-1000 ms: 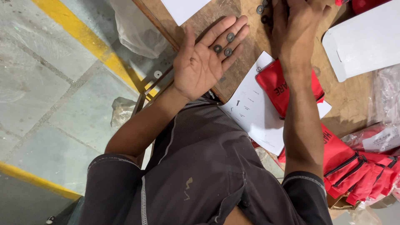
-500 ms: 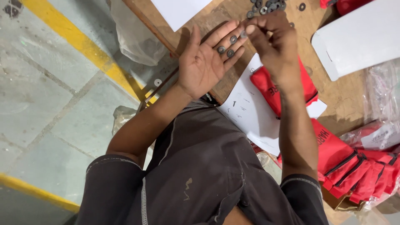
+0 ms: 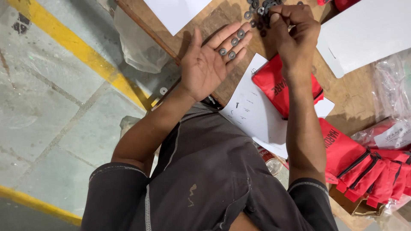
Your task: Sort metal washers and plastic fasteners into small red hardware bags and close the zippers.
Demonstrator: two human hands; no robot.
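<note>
Nearest you, below your dark shirt (image 3: 205,179), red zip pouches (image 3: 376,171) lie stacked at the table's right edge, some of them under clear plastic wrap. Further out, your right forearm crosses a white printed sheet (image 3: 252,115) and another red pouch (image 3: 278,87) that lies on top of it. Your left hand (image 3: 209,64) is spread wide and flat, palm up, over the edge of the wooden table (image 3: 355,102), and four dark metal washers (image 3: 233,42) rest along its fingers, two nearer the tips and two nearer the palm. Just beyond and to the right, your right hand (image 3: 295,32) is curled in, its fingertips (image 3: 274,17) pinched together at a loose pile of washers (image 3: 259,6) on the table top; whether a washer sits in that pinch cannot be told. Farthest off lie two blank white sheets, one at the top (image 3: 175,13) and a larger one to the right (image 3: 368,32). To your left, a clear plastic bag (image 3: 137,47) hangs by the table over the grey floor with its yellow line (image 3: 72,42).
</note>
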